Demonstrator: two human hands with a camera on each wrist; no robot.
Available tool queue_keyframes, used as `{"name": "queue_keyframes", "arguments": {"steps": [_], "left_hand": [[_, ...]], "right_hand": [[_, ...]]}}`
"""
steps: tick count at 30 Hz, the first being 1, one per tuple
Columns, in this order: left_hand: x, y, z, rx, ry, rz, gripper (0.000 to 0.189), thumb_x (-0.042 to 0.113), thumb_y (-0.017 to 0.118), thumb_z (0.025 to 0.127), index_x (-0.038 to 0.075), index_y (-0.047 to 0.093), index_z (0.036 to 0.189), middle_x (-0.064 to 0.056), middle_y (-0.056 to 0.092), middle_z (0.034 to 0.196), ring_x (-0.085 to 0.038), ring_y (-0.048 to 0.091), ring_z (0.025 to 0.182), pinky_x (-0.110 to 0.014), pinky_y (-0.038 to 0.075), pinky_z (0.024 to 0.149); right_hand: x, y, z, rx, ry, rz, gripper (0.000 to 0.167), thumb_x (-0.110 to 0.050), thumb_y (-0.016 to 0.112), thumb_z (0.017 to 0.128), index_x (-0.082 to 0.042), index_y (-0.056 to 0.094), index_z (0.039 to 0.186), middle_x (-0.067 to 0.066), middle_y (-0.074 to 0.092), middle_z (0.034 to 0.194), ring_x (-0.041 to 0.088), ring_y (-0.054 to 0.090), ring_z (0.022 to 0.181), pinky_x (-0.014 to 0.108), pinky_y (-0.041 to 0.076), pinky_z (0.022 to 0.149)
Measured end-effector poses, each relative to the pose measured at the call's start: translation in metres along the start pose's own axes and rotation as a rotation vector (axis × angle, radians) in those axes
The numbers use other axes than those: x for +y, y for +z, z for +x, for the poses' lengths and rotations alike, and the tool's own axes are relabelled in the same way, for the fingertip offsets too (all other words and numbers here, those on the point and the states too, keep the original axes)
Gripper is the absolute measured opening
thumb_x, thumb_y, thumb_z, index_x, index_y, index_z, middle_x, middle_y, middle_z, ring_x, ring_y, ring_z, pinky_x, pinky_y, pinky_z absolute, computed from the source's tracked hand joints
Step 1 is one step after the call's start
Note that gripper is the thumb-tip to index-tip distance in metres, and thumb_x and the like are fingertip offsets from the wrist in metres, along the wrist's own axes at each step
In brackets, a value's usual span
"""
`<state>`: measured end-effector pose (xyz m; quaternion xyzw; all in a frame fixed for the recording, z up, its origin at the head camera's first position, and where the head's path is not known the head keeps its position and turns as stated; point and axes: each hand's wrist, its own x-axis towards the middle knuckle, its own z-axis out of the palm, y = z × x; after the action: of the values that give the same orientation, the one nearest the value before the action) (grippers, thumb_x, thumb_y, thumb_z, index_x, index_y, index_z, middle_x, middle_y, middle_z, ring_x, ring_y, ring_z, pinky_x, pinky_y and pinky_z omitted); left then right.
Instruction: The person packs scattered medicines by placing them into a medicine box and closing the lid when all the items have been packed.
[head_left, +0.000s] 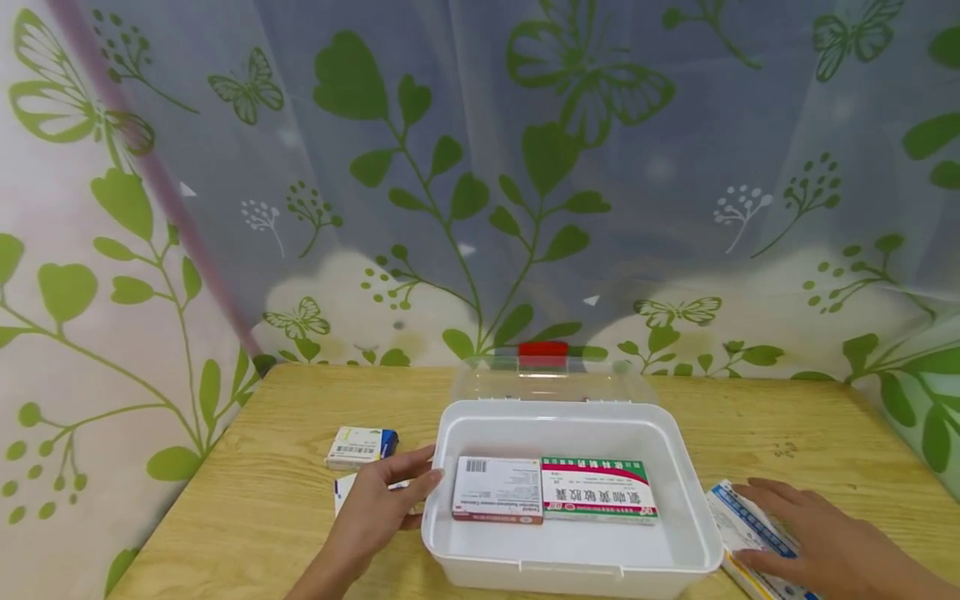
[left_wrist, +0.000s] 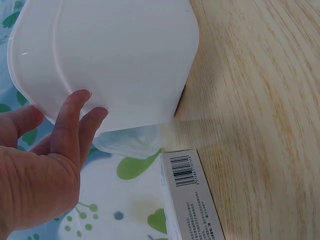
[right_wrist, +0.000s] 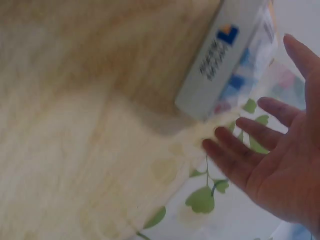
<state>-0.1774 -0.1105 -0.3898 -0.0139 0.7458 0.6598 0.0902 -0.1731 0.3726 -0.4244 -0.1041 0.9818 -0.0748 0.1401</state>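
A white plastic box (head_left: pixel 570 546) stands with its see-through lid (head_left: pixel 480 385) tipped back. Inside lie a pale medicine box with a red edge (head_left: pixel 497 487) and a green, white and red one (head_left: pixel 597 490). My left hand (head_left: pixel 382 496) is at the plastic box's left side, fingertips (left_wrist: pixel 75 100) on its outer wall and thumb at the rim. On the right, my right hand (head_left: pixel 817 537) reaches over a blue and white medicine box (head_left: pixel 750 521). In the right wrist view its fingers (right_wrist: pixel 252 135) are spread beside that box, palm bare.
Left of the plastic box, a small white and blue medicine box (head_left: pixel 360 447) lies on the wooden table (head_left: pixel 300 400). Another carton (head_left: pixel 343 490) is partly hidden behind my left hand. A curtain with leaves and butterflies (head_left: pixel 450 208) hangs behind the table.
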Motion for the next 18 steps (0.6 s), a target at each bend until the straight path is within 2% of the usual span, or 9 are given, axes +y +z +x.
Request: {"name": "queue_keyframes", "arguments": {"steps": [2,5,9,15,18], "left_hand": [[0.000,0.000,0.000,-0.002,0.006,-0.008,0.051,0.022,0.069,0.090,-0.001,0.055,0.133,-0.022,0.057,0.123,-0.026,0.065,0.094,-0.040,0.058,0.071],[0.000,0.001,-0.001,-0.010,0.011,-0.020,0.051,0.021,0.069,0.090,-0.001,0.054,0.133,-0.023,0.057,0.124,-0.027,0.065,0.094,-0.040,0.058,0.071],[0.000,0.001,-0.001,-0.015,0.004,-0.021,0.051,0.022,0.069,0.090,-0.001,0.054,0.133,-0.022,0.057,0.124,-0.026,0.065,0.094,-0.039,0.058,0.071],[-0.001,0.001,-0.001,-0.015,0.000,-0.032,0.052,0.022,0.069,0.090,-0.001,0.054,0.133,-0.022,0.057,0.124,-0.027,0.065,0.095,-0.039,0.058,0.072],[-0.001,0.002,0.000,-0.015,0.001,-0.040,0.052,0.022,0.069,0.090,-0.001,0.054,0.133,-0.023,0.057,0.124,-0.028,0.065,0.095,-0.040,0.058,0.072]], "right_hand": [[-0.003,0.006,0.000,-0.034,0.027,0.001,0.097,-0.077,0.053,0.075,-0.006,0.045,0.140,0.026,0.045,0.135,0.052,0.048,0.111,0.066,0.048,0.066],[-0.008,0.011,-0.002,-0.043,0.056,0.016,0.097,-0.078,0.055,0.074,-0.008,0.046,0.141,0.023,0.047,0.133,0.049,0.050,0.109,0.064,0.049,0.067],[-0.015,0.015,-0.003,0.004,0.051,0.011,0.093,-0.073,0.061,0.074,-0.007,0.049,0.138,0.021,0.051,0.129,0.044,0.054,0.106,0.058,0.051,0.065],[-0.024,0.021,-0.001,-0.019,0.114,-0.006,0.098,-0.074,0.062,0.071,-0.004,0.048,0.138,0.027,0.047,0.130,0.052,0.049,0.105,0.063,0.049,0.063],[-0.024,0.024,0.001,-0.034,0.120,-0.010,0.101,-0.075,0.062,0.070,-0.003,0.046,0.139,0.031,0.045,0.131,0.055,0.048,0.106,0.065,0.048,0.065]]}}
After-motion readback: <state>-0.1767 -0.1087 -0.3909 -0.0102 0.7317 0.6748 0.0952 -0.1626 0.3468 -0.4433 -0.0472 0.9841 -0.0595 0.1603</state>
